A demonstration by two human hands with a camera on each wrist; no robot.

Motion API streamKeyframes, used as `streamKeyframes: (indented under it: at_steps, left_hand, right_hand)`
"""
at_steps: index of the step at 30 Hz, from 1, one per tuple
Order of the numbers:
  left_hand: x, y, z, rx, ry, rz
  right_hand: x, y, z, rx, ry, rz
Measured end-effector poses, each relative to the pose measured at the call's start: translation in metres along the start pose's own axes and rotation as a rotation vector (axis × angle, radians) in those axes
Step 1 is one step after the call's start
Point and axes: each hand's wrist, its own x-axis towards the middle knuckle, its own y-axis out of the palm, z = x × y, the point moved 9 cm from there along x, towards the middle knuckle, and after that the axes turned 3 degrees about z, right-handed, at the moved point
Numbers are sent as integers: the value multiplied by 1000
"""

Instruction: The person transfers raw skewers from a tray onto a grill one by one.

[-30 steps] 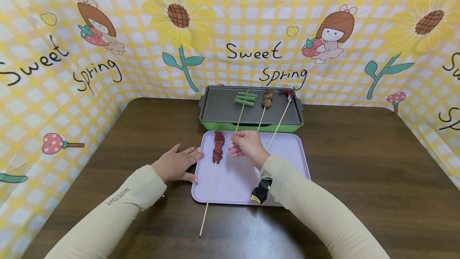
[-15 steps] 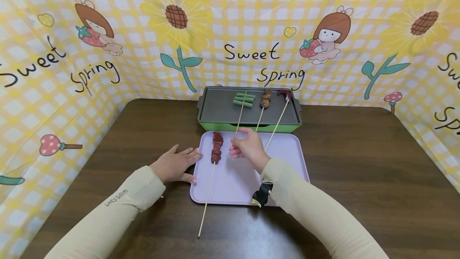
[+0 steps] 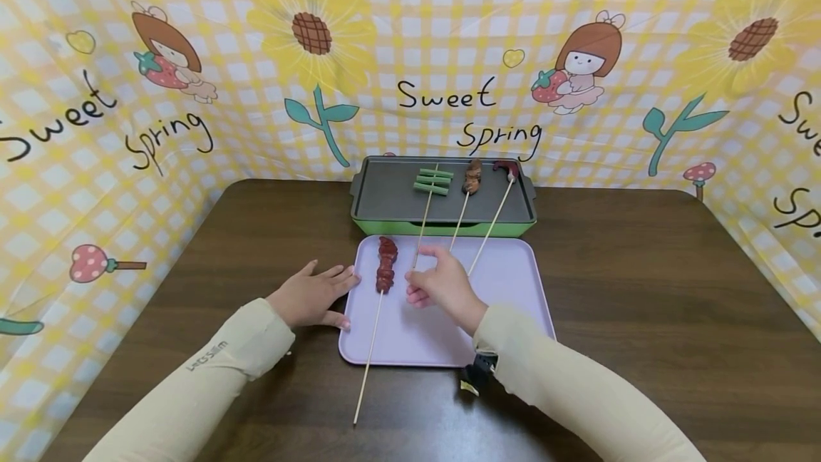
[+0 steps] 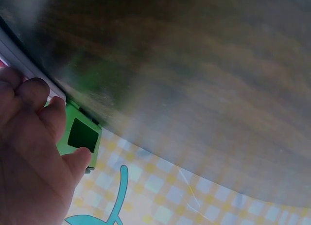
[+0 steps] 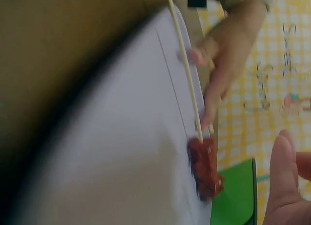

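Observation:
In the head view, a skewer of green vegetable sticks (image 3: 431, 185) lies on the grill plate (image 3: 385, 194), its bare stick slanting toward me over the tray. At that stick's lower end is my right hand (image 3: 447, 285), thumb and forefinger apart and the other fingers bent. My left hand (image 3: 309, 298) rests spread at the left edge of the lilac tray (image 3: 410, 337), fingertips at its rim. On the tray's left side lies a skewer of red meat (image 3: 385, 266); the right wrist view also shows the red meat (image 5: 206, 169). Its stick reaches past the tray's front edge.
A browned skewer (image 3: 472, 178) and a skewer with a dark red, curved piece (image 3: 507, 168) lie farther right on the green-sided grill. All stands on a dark wooden table (image 3: 628, 291). A checked cloth (image 3: 398, 34) hangs close behind and at the sides.
My right hand has loosened from the green vegetable skewer's stick and drawn slightly back toward me, with thumb and forefinger parting. The left hand has stayed in place.

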Motion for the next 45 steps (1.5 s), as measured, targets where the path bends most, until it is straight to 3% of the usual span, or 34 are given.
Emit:
streamKeyframes:
  at_steps: [6, 15, 31, 45]
  left_hand:
    - [0, 1, 1, -5, -11, 2]
    - [0, 0, 0, -8, -12, -2]
    - [-1, -3, -1, -6, 0, 5]
    - [0, 1, 0, -12, -3, -7]
  right_hand:
    - [-22, 18, -11, -30, -16, 134]
    - [-42, 32, -23, -26, -23, 203]
    - [-63, 51, -53, -77, 44, 377]
    - [-70, 76, -61, -104, 89, 391]
